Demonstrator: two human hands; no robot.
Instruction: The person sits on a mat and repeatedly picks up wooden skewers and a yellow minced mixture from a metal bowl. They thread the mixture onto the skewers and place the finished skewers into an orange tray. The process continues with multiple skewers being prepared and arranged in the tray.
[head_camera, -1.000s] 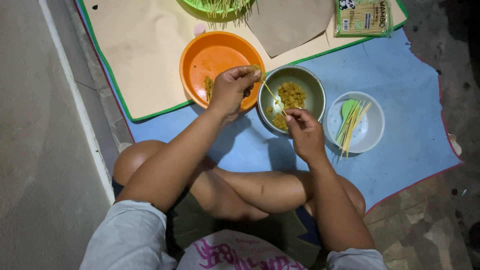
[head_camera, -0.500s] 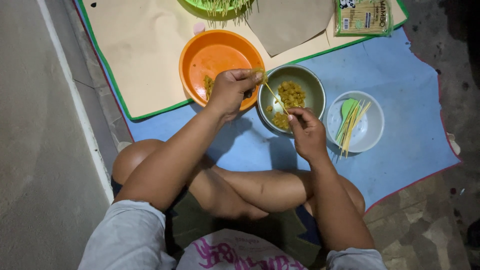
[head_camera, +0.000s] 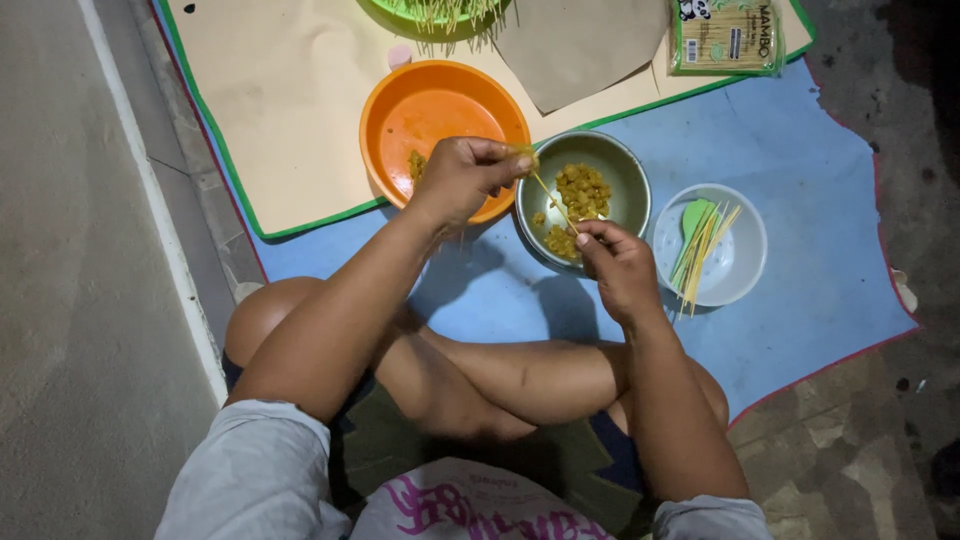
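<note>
I see the left hand (head_camera: 462, 180) pinched shut over the gap between two bowls, its fingertips closed on a small yellow piece (head_camera: 527, 159) at the upper end of a thin wooden skewer (head_camera: 553, 202). The right hand (head_camera: 617, 265) sits at about five o'clock from the left, fingers curled narrow around the skewer's lower end, so the stick runs slanted between the two hands. Below the skewer lies a steel bowl (head_camera: 628, 170) holding yellow chunks (head_camera: 583, 188); the right hand overlaps its near rim. At nine o'clock from that bowl, touching it, sits an orange bowl (head_camera: 430, 110) with a few yellow bits near its bottom, partly hidden by the left hand. At three o'clock from the steel bowl stands a white bowl (head_camera: 740, 262) with a bundle of bare skewers (head_camera: 703, 250) and what looks like a green spoon, though I cannot tell for sure. All three bowls rest about the edge between a blue cloth (head_camera: 800, 160) and brown paper (head_camera: 290, 100). A flat packet (head_camera: 725, 36) lies at twelve o'clock from the white bowl.
</note>
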